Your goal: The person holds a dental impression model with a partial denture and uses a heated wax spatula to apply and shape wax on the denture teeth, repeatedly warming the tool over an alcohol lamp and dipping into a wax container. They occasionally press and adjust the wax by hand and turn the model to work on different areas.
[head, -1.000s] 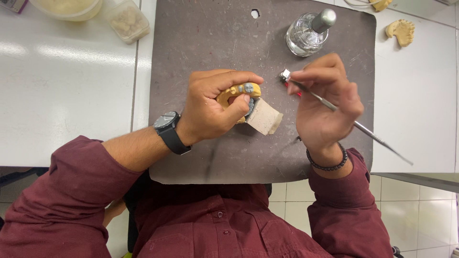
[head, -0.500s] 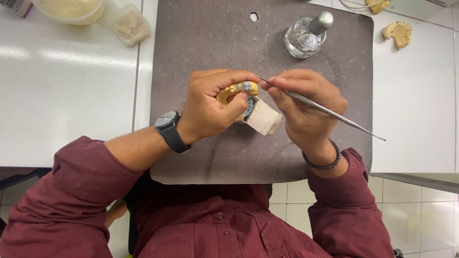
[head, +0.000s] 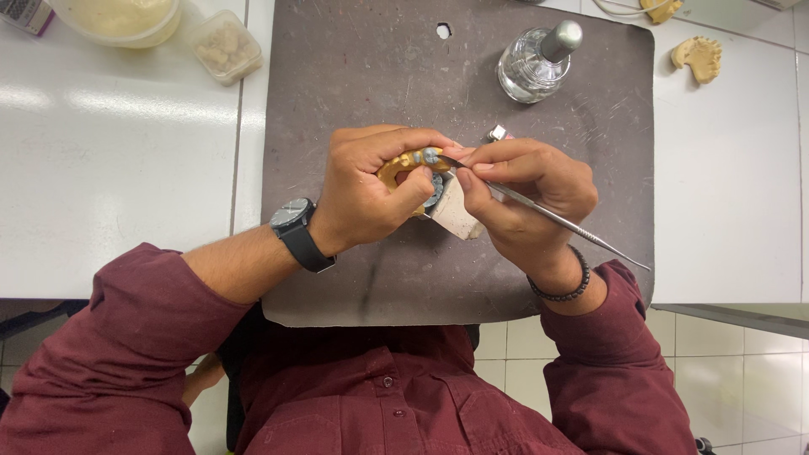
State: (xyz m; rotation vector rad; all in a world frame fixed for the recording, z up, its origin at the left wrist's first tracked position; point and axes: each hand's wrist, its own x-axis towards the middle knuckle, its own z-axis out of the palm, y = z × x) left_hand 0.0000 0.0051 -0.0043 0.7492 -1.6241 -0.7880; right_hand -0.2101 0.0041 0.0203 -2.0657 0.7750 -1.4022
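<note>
Gripping a yellow dental model [head: 403, 164], the left hand [head: 375, 190] meets the right hand [head: 522, 198], which pinches a thin metal tool [head: 556, 221].

left hand [head: 371, 190]: curled shut in a grip, thumb across the front, knuckles up — wrist bent inward
right hand [head: 522, 198]: fingers [head: 484, 160] pinched together in a pen-like hold, tips meeting the left hand's fingertips
forearms: both angled in from the lower corners — hands touching at centre
sleeves: pushed up, wrists bare
</note>
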